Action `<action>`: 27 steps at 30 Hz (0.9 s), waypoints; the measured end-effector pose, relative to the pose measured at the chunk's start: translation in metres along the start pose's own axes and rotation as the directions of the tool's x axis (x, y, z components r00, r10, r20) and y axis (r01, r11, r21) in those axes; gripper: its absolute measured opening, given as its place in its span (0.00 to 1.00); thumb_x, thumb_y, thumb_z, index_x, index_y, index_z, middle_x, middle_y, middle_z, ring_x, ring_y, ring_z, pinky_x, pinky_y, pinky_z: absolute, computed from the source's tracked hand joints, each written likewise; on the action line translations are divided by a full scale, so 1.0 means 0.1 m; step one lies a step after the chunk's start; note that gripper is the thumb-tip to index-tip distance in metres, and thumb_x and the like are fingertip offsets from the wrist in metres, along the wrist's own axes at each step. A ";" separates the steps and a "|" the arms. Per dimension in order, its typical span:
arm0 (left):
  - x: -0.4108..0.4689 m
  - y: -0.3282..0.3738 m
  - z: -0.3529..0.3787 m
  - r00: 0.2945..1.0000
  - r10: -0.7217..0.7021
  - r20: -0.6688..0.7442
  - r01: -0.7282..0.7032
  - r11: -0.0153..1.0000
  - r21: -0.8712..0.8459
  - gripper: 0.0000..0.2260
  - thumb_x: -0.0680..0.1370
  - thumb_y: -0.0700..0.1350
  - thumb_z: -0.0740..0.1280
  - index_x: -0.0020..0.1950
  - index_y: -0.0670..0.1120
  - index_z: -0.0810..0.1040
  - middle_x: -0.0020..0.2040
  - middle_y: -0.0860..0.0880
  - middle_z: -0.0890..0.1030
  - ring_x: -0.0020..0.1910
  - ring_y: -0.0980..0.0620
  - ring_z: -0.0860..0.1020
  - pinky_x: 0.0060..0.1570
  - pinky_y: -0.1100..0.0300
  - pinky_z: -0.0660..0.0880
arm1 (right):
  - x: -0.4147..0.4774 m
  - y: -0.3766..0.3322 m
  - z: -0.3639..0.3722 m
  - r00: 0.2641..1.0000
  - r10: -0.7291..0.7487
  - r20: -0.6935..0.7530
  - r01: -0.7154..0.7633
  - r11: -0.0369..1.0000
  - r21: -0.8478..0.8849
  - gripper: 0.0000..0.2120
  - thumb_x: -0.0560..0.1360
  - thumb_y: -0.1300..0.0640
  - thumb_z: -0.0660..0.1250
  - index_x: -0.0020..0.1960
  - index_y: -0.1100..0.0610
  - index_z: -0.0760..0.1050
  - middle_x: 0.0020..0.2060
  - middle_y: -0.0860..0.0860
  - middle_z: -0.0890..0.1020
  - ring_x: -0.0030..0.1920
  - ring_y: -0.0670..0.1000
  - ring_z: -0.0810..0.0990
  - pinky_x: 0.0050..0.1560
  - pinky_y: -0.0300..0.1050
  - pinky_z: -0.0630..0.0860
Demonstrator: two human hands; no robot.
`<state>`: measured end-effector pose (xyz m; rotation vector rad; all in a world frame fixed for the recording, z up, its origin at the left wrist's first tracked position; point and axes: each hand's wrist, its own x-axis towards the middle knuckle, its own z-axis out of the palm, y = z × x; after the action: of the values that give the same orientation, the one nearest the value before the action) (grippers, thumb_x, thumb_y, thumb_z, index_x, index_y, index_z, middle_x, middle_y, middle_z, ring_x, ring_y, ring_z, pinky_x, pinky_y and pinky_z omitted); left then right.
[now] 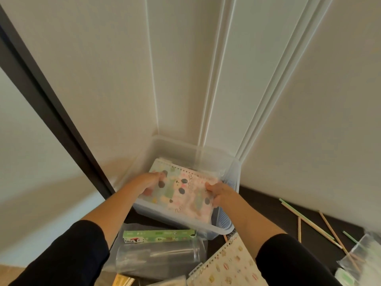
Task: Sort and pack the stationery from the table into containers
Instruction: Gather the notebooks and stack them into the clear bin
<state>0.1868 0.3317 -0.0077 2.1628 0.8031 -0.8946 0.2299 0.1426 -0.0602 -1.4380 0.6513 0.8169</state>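
The panda notebook (pixel 185 195) is in the top of the clear bin (pixel 232 176), tipped a little, with its wire rings on the far side. It is not lying flat yet. I think I can see the edge of another notebook under it, but it is hard to tell.

The left hand (pixel 151 182) grips the left edge of the notebook, fingers curled over it. The right hand (pixel 217 195) grips the right edge the same way.

The notebook looks light and thin. The cover looks shiny, so it may be slippery. It could bend in the middle if held by one corner, so holding both side edges is a good way. The wire rings might catch on the bin wall, so I would lower it flat and slowly.

The bin stands on the dark counter (pixel 268 203), pushed up close to the white wall (pixel 185 79).

Just in front of the bin lies a green box (pixel 158 236). Next to the box a clear jar (pixel 160 259) lies on its side. Another notebook with little pictures (pixel 228 265) lies near the right arm. Some pencils (pixel 309 223) are spread out further to the right, and clear bags (pixel 362 250) sit at the right edge. These still need packing, I think.
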 end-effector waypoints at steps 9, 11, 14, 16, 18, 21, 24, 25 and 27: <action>0.25 -0.17 0.16 0.935 0.296 -0.194 -0.137 0.808 0.573 0.19 0.81 0.54 0.48 0.69 0.50 0.63 0.54 0.47 0.74 0.38 0.53 0.72 0.33 0.62 0.67 | 0.16 0.08 0.05 0.956 -0.261 -0.136 0.117 0.762 -0.637 0.24 0.75 0.53 0.66 0.64 0.54 0.56 0.42 0.56 0.78 0.38 0.52 0.77 0.40 0.45 0.77; 0.23 -0.05 0.20 0.860 0.443 -0.252 -0.150 0.692 0.706 0.15 0.80 0.51 0.54 0.61 0.47 0.72 0.46 0.50 0.75 0.41 0.52 0.74 0.37 0.61 0.67 | 0.09 0.06 0.05 0.912 -0.375 -0.167 0.109 0.614 -0.782 0.33 0.73 0.54 0.69 0.67 0.64 0.54 0.51 0.58 0.78 0.49 0.55 0.78 0.42 0.41 0.74; 0.08 0.25 0.30 0.830 0.554 -0.062 -0.445 0.726 0.525 0.07 0.77 0.45 0.62 0.39 0.46 0.74 0.37 0.50 0.76 0.36 0.54 0.74 0.37 0.63 0.67 | 0.01 0.01 0.06 0.855 -0.493 -0.159 0.098 0.456 -0.885 0.32 0.68 0.55 0.74 0.62 0.65 0.59 0.53 0.57 0.75 0.51 0.54 0.77 0.48 0.43 0.77; -0.02 0.39 0.39 0.809 0.560 0.179 -0.586 0.743 0.325 0.09 0.75 0.39 0.63 0.35 0.46 0.73 0.31 0.51 0.73 0.30 0.56 0.71 0.35 0.66 0.70 | -0.04 0.00 0.09 0.818 -0.557 -0.141 0.100 0.379 -0.920 0.30 0.67 0.59 0.75 0.60 0.64 0.62 0.53 0.57 0.75 0.52 0.55 0.78 0.51 0.45 0.78; -0.03 0.44 0.47 0.782 0.506 0.364 -0.606 0.755 0.251 0.04 0.74 0.37 0.66 0.45 0.42 0.80 0.35 0.50 0.77 0.33 0.56 0.75 0.40 0.65 0.75 | -0.06 -0.02 0.10 0.797 -0.600 -0.074 0.110 0.265 -0.958 0.26 0.68 0.60 0.75 0.58 0.63 0.65 0.53 0.57 0.77 0.51 0.55 0.78 0.52 0.47 0.77; 0.06 0.38 0.58 0.784 0.396 0.478 -0.598 0.689 0.410 0.07 0.74 0.38 0.68 0.52 0.41 0.80 0.42 0.49 0.80 0.36 0.56 0.76 0.39 0.65 0.76 | -0.07 -0.04 0.08 0.765 -0.643 0.036 0.173 0.151 -0.973 0.21 0.68 0.62 0.73 0.57 0.62 0.68 0.55 0.56 0.74 0.53 0.53 0.73 0.55 0.45 0.73; 0.17 0.29 0.67 0.803 0.380 0.459 -0.588 0.633 0.505 0.07 0.73 0.33 0.66 0.38 0.44 0.77 0.40 0.49 0.77 0.41 0.52 0.76 0.46 0.61 0.75 | -0.04 -0.04 0.09 0.697 -0.693 0.183 0.238 -0.018 -0.971 0.23 0.69 0.63 0.72 0.61 0.60 0.68 0.60 0.55 0.69 0.58 0.53 0.68 0.60 0.45 0.69; 0.18 0.29 0.68 0.806 0.390 0.444 -0.590 0.589 0.552 0.10 0.73 0.33 0.66 0.33 0.45 0.74 0.36 0.50 0.76 0.40 0.50 0.75 0.45 0.60 0.74 | -0.03 -0.05 0.10 0.687 -0.695 0.213 0.268 -0.030 -0.963 0.23 0.69 0.65 0.70 0.62 0.60 0.68 0.61 0.54 0.68 0.59 0.53 0.68 0.60 0.45 0.69; 0.19 0.29 0.71 0.804 0.395 0.444 -0.592 0.472 0.653 0.15 0.73 0.34 0.65 0.28 0.45 0.68 0.29 0.49 0.70 0.32 0.50 0.71 0.37 0.61 0.70 | -0.03 -0.07 0.09 0.693 -0.683 0.230 0.310 -0.006 -0.951 0.21 0.71 0.69 0.66 0.63 0.61 0.68 0.61 0.55 0.69 0.59 0.53 0.70 0.59 0.44 0.70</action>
<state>0.1934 0.2659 -0.0519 2.6895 -0.4897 -1.2731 0.2335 0.1515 -0.0535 -2.8216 -0.4414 0.2775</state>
